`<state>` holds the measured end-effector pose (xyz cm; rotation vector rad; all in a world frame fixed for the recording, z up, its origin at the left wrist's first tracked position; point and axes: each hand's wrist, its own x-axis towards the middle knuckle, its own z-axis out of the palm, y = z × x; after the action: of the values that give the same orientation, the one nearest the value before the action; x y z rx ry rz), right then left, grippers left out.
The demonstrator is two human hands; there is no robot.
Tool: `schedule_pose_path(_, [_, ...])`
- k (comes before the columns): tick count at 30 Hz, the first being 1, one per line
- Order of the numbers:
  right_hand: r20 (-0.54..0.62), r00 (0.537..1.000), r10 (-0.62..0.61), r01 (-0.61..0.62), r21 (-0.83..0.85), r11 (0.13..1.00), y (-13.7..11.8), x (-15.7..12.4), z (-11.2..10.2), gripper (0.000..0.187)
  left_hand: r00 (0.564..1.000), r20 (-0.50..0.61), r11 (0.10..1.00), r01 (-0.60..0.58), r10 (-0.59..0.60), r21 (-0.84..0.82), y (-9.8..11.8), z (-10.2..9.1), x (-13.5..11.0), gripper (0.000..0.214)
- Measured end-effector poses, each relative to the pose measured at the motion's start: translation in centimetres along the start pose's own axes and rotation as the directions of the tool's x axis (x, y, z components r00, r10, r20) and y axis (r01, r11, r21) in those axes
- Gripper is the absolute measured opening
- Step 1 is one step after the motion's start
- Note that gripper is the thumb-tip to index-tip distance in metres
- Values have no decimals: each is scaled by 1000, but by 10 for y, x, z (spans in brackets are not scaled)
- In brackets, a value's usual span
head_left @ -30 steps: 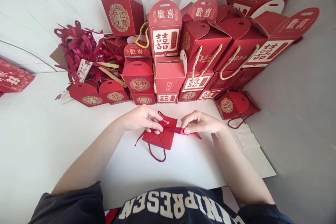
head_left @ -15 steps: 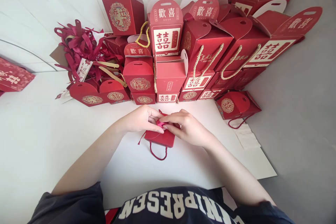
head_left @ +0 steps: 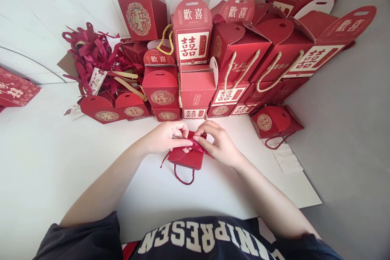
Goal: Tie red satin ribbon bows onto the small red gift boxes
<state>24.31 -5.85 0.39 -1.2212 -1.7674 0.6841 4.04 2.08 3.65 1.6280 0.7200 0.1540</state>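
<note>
- Head view: the small red box [head_left: 186, 160] lies on the white table [head_left: 146, 195], at six o'clock from the stacked boxes [head_left: 196, 83], its cord handle [head_left: 185, 183] pointing to six o'clock.
- Left hand [head_left: 164, 137], at the box's ten o'clock, pinches the dark-pink ribbon [head_left: 198, 146] between thumb and fingers.
- Right hand [head_left: 221, 143], at two o'clock, pinches the same ribbon with its fingertips.
- For good work, I judge, the left pinch should be firm while the right one draws gently, so the ribbon lies flat and untwisted.
- The loose tail [head_left: 165, 160], toward nine o'clock, should remain free from the fingers.
</note>
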Motion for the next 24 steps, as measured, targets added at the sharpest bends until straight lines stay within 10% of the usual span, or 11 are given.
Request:
schedule_pose_path(9, [78,995,70,-82,156,984,2,0,2,23,999,50,999,5,-7,42,3,-4,0,29])
schedule_pose_path(16, [-29,995,-91,95,215,972,17,-3,13,7,998,47,999,40,-41,34,3,-6,0,28])
schedule_pose_path(24, [134,916,-377,385,-33,922,19,1,-1,15,1000,-8,1000,16,-16,-15,2,0,1,26])
